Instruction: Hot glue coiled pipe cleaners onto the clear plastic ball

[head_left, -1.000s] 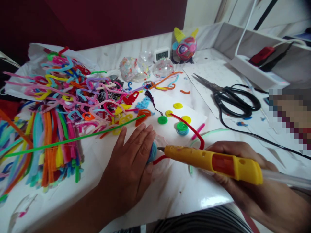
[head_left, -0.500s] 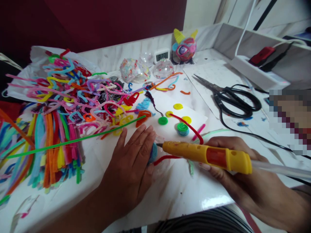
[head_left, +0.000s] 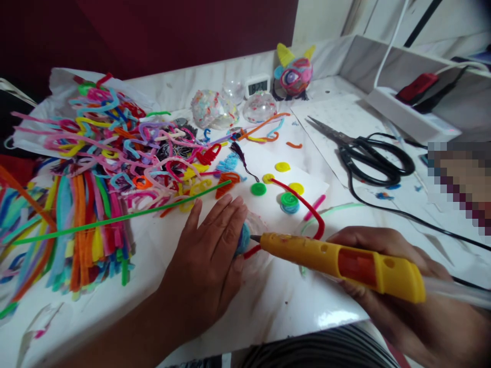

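My right hand (head_left: 387,243) grips a yellow glue gun (head_left: 303,255) with a clear glue stick (head_left: 448,291) coming out of its back. Its dark nozzle points left, at or close to a blue coil (head_left: 243,237). My left hand (head_left: 209,255) lies with fingers extended over that coil and a clear plastic ball (head_left: 258,225), holding them and covering most of their left side. A short red pipe cleaner (head_left: 252,250) shows beside my left thumb. Beyond the glue gun, another red pipe cleaner (head_left: 303,199) runs from a small yellow coil (head_left: 267,179).
Heaped pipe cleaners (head_left: 126,138) and straight bundles (head_left: 84,235) fill the left side. Green (head_left: 258,189) and yellow coils lie ahead. Black scissors (head_left: 360,148), a cable (head_left: 402,220) and a power strip (head_left: 414,115) are on the right. Clear domes (head_left: 260,107), a clock (head_left: 258,86) and a horned ball figure (head_left: 295,76) stand behind.
The glue gun's rear has swung down and toward me with my right hand, while its nozzle stays close to the blue coil. My left hand has hardly moved.
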Available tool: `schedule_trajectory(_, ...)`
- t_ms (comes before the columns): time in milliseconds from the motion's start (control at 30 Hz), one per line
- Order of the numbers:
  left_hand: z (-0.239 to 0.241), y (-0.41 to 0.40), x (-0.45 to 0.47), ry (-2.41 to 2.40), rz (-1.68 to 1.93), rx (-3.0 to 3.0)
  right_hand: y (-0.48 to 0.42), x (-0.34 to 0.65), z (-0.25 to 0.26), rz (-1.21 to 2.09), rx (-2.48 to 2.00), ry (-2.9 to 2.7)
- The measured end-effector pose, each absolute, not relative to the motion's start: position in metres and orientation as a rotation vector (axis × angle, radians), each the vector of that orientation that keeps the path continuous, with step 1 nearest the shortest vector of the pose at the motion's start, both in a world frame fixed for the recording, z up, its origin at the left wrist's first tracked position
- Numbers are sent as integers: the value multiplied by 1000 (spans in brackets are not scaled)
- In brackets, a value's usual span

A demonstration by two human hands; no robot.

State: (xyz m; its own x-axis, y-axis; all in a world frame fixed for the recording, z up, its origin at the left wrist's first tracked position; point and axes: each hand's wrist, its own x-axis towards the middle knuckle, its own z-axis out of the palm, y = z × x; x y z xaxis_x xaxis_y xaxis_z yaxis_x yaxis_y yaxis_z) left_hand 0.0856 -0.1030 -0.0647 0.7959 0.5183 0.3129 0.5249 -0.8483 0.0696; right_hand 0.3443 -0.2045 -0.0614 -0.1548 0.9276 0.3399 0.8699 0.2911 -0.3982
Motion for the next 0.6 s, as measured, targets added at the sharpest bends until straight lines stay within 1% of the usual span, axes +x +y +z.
schedule_trajectory(333,-66,-102,86,-846,-534,-2949,-202,338,-59,318,-1456,-1923)
schedule_trajectory(600,-63,-103,87,-877,-490,-2961,-201,338,-55,323,-1454,-1982)
